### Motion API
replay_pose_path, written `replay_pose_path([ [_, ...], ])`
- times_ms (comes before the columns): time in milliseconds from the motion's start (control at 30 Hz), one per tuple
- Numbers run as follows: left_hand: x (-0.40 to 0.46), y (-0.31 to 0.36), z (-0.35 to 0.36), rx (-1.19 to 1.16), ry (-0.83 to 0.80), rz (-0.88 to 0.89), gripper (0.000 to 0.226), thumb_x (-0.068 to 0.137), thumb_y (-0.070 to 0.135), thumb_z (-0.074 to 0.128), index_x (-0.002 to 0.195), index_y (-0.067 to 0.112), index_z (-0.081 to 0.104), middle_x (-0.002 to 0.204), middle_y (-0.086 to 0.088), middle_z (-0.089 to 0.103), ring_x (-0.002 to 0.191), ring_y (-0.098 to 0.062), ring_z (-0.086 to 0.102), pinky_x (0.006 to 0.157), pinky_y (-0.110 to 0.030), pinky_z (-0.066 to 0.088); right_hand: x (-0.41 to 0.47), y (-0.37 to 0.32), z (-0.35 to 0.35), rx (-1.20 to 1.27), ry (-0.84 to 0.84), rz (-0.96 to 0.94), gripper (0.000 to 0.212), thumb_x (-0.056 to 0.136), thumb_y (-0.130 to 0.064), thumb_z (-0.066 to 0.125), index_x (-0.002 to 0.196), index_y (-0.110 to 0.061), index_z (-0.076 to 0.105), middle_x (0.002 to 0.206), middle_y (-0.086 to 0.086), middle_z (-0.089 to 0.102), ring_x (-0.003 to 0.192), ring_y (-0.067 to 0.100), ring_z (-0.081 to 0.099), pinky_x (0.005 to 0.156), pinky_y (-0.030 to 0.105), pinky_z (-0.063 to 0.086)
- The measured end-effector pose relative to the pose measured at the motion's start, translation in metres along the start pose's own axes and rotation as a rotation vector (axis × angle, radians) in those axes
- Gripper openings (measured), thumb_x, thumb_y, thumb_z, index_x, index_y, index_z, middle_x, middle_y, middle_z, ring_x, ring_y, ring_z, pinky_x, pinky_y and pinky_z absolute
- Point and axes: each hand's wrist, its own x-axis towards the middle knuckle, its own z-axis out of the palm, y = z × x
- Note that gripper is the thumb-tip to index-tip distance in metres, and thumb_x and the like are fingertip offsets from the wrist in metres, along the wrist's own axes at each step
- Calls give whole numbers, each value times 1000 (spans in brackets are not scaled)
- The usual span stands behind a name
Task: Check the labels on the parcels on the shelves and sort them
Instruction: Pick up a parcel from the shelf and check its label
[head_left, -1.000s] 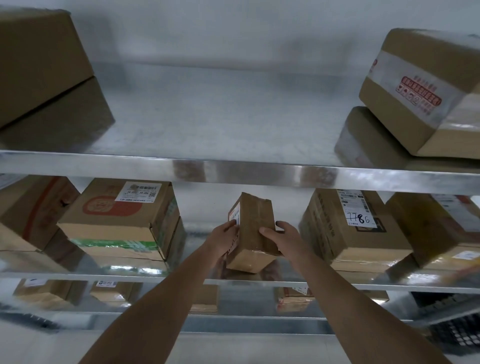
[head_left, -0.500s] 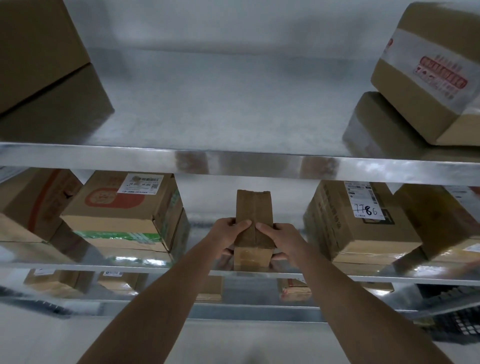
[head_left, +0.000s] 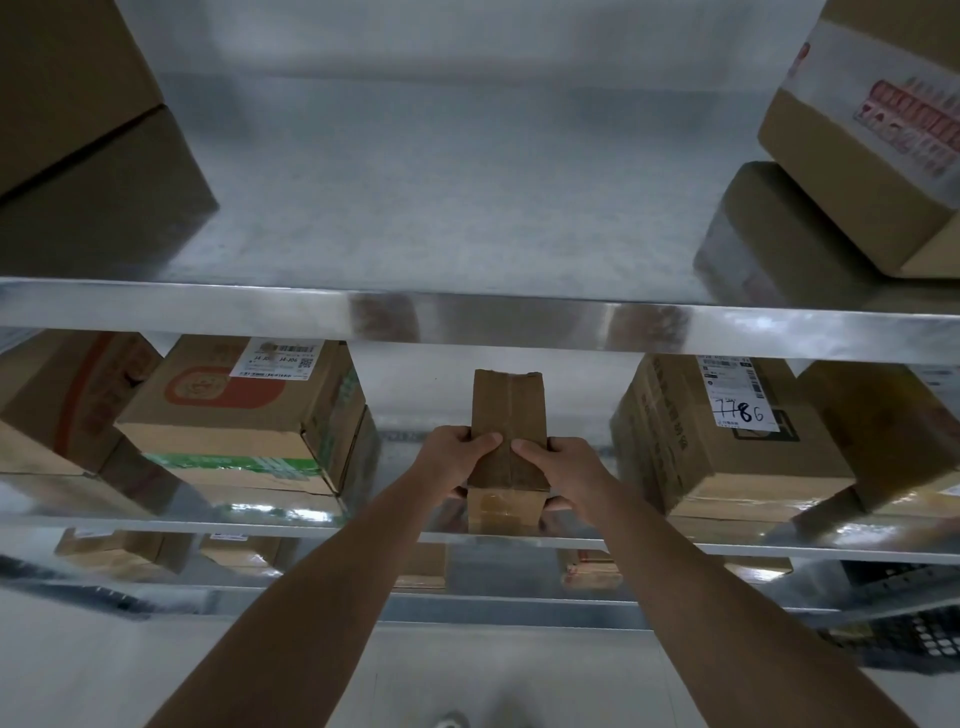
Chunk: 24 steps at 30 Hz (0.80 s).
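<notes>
A small narrow brown cardboard parcel (head_left: 508, 410) stands at the front of the middle shelf (head_left: 727, 548), its taped plain top face toward me. My left hand (head_left: 451, 457) grips its left side with the thumb on top. My right hand (head_left: 563, 467) grips its right side the same way. No label shows on the faces I see. To its left sits a carton with a red logo and a white label (head_left: 244, 410). To its right sits a carton with a label marked 7786 (head_left: 727, 431).
The upper shelf (head_left: 467, 317) holds a big box (head_left: 67, 78) at far left and a taped box (head_left: 872, 135) at far right, with bare metal between. More cartons sit at both ends of the middle shelf, small parcels (head_left: 119, 551) on the lower shelf. A black crate (head_left: 914, 623) is low right.
Both hands have turned the small parcel from skewed, with its labelled side showing, to square with its plain top toward me, and set it at the shelf's front edge.
</notes>
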Motion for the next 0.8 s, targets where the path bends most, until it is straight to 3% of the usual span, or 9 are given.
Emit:
replay_pose_path([
  [200, 1, 1, 0, 10, 3, -11, 46, 99, 34, 64, 135, 6, 59, 114, -9, 65, 94, -28, 62, 85, -47, 58, 2, 0, 0, -5, 11, 8, 30, 96, -37, 68, 112, -13, 59, 111, 8, 69, 99, 29, 68, 82, 45, 59],
  [333, 0, -1, 1, -11, 6, 20, 44, 99, 36, 63, 133, 8, 59, 106, -5, 63, 95, -27, 62, 88, -47, 58, -2, -1, 2, -39, 16, -29, 31, 97, -39, 65, 113, -14, 58, 103, 4, 67, 91, 23, 66, 74, 39, 60],
  [467, -2, -3, 2, 11, 12, 41, 45, 100, 38, 61, 135, 9, 58, 106, -5, 61, 94, -26, 61, 86, -44, 58, -5, 2, 3, -35, 32, -26, 32, 97, -40, 65, 114, -13, 59, 103, 4, 67, 93, 24, 66, 82, 42, 60],
  [567, -5, -4, 1, 12, 20, 40, 47, 100, 40, 61, 136, 10, 58, 109, -6, 62, 96, -27, 62, 87, -45, 58, -9, 0, 3, -20, 36, -12, 41, 96, -40, 66, 123, -10, 60, 107, 5, 67, 91, 22, 65, 74, 37, 59],
  [700, -8, -6, 5, 43, 57, 65, 48, 100, 44, 60, 132, 9, 61, 107, -6, 64, 105, -32, 67, 94, -48, 58, -11, 1, 5, -1, 42, 0, 47, 96, -41, 66, 128, -8, 60, 109, 5, 66, 92, 23, 65, 77, 36, 58],
  [800, -10, -6, 8, 60, 91, 60, 50, 99, 48, 59, 126, 6, 64, 103, -6, 65, 106, -33, 68, 95, -47, 57, -12, 0, 5, 17, 33, 19, 49, 96, -43, 66, 129, -9, 59, 97, 0, 65, 82, 16, 63, 66, 31, 55],
])
